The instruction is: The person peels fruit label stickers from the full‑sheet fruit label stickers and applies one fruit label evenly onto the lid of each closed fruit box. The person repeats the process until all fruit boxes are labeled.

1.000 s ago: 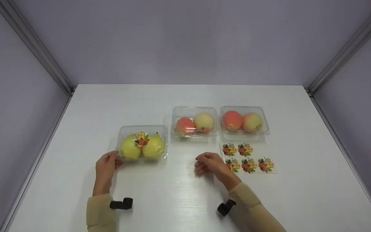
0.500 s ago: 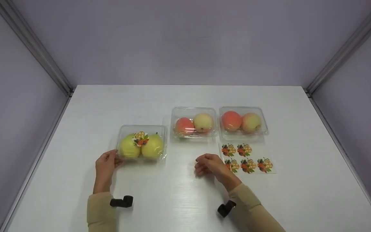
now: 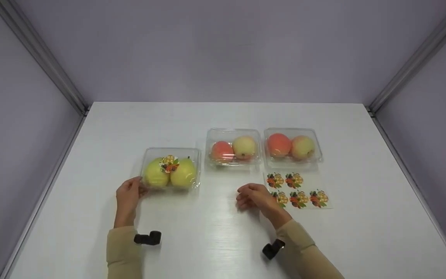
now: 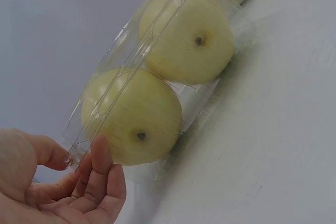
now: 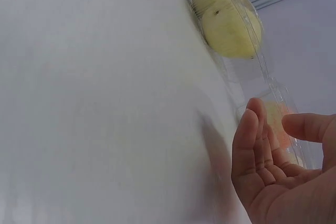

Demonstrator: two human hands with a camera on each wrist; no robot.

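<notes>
Your left hand (image 3: 127, 195) holds the near-left corner of the clear plastic clamshell box with two yellow-green pears (image 3: 170, 169); in the left wrist view the thumb and fingertips (image 4: 100, 156) pinch the box's corner lip. The box sits flat on the white table (image 3: 215, 240), left of centre, with its long axis running left to right and the two pears side by side along it. A round fruit-print sticker (image 3: 169, 164) lies on the lid between the pears.

Your right hand (image 3: 254, 197) rests on the table near the middle, holding nothing, its fingers loosely curled.

Just beyond and to the right of the pear box stands a clear plastic box with two pink-yellow apples (image 3: 233, 148), near it but not touching. A second clear box of two reddish apples (image 3: 292, 146) stands just beside that one on the right. A transparent sheet with five fruit-print stickers (image 3: 296, 190) lies flat just in front of the second apple box, its near-left corner under or beside your right hand; you cannot tell which.
</notes>
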